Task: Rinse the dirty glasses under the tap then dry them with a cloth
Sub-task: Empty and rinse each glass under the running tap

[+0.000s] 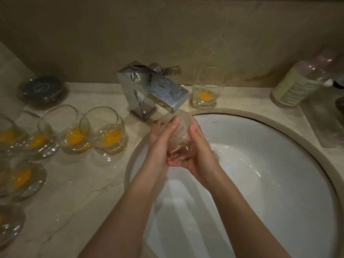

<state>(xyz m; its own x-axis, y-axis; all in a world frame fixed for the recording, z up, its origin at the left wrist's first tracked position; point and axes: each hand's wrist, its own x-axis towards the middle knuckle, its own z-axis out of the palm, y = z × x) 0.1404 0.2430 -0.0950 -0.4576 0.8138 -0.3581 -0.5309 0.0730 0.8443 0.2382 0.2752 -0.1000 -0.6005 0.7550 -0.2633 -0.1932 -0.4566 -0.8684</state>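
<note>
Rinsing one clear round tumbler [178,135] under the square chrome tap [154,88].
Orange-stained clear glasses [104,131] crowd the beige marble counter [78,183] at left; the left hand [162,144] and right hand [197,155] both wrap their fingers around the tumbler above the white oval basin [260,164]; another stained short glass [206,90] stands right of the tap.

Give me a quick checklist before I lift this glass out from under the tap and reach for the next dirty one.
1. Both hands grip the glass, left hand, right hand: ok.
2. Glass under the tap spout, water running into the sink: ok.
3. Orange residue gone from the held glass: cannot tell.
4. Drying cloth in view: not ok.
5. Next dirty glass within reach on the counter: ok.
</note>
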